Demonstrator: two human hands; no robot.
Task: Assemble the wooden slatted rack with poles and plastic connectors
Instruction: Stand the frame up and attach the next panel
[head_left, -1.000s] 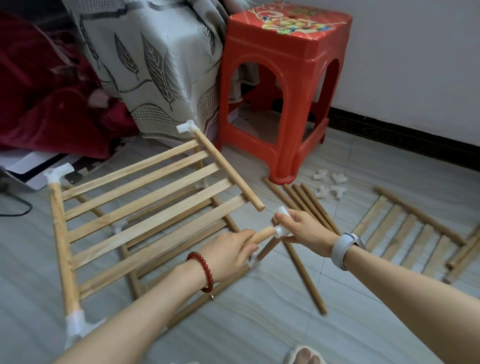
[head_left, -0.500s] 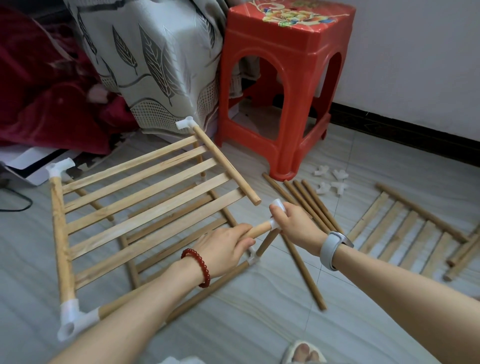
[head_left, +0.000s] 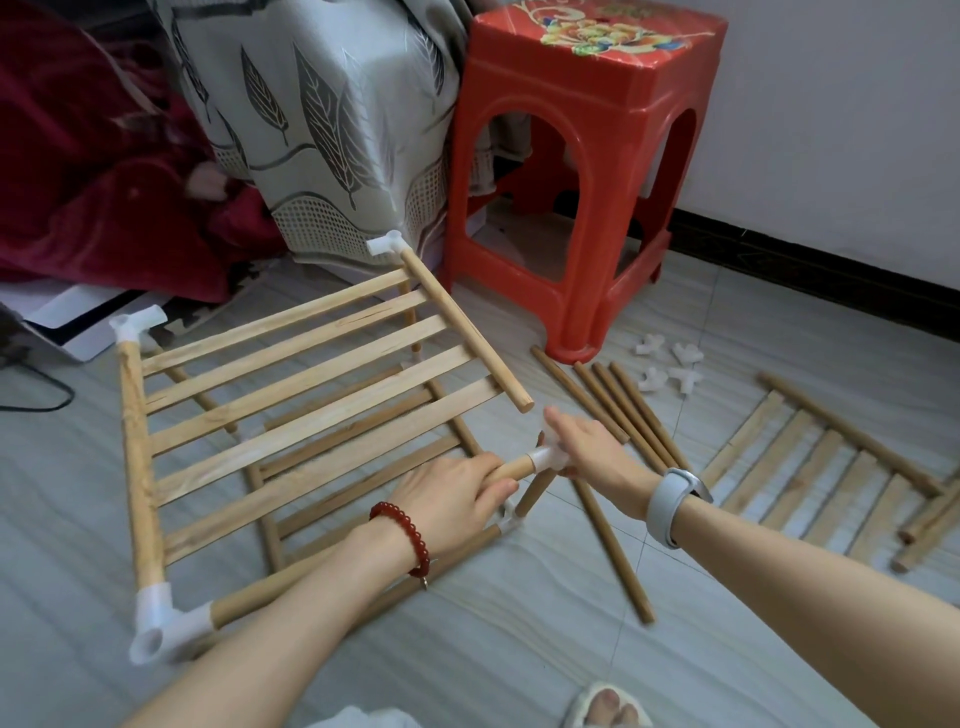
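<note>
Hands meet at the near right corner of the slatted rack (head_left: 291, 395), which stands half-built on the tiled floor (head_left: 519, 649) with one slatted shelf raised above a lower one. The left hand (head_left: 447, 493), a red bead bracelet (head_left: 402, 540) on its wrist, has its fingers curled round the front pole (head_left: 511, 470) close to that pole's right end. The right hand (head_left: 592, 452), with a grey watch (head_left: 672, 499) on the wrist, lies against the white plastic connector (head_left: 545, 460) fitted on that end; its fingers reach forward over the piece, the thumb is hidden beneath, and I cannot tell whether it truly grips it. A short upright pole runs down from this connector to another white joint on the lower frame. The right rail of the upper shelf (head_left: 467, 332) ends bare just beyond the right hand, not joined to the connector. White connectors cap the far left, far right and near left corners of the upper shelf.

Loose poles (head_left: 618, 405) lie on the floor to the right of the hands, near the foot of a red plastic stool (head_left: 582, 171). Four spare connectors (head_left: 670, 366) lie in a small cluster just beyond them. Farther right another slatted panel (head_left: 821, 467) lies flat on the floor. A leaf-patterned cloth (head_left: 322, 130) hangs behind the rack, beside the stool.
</note>
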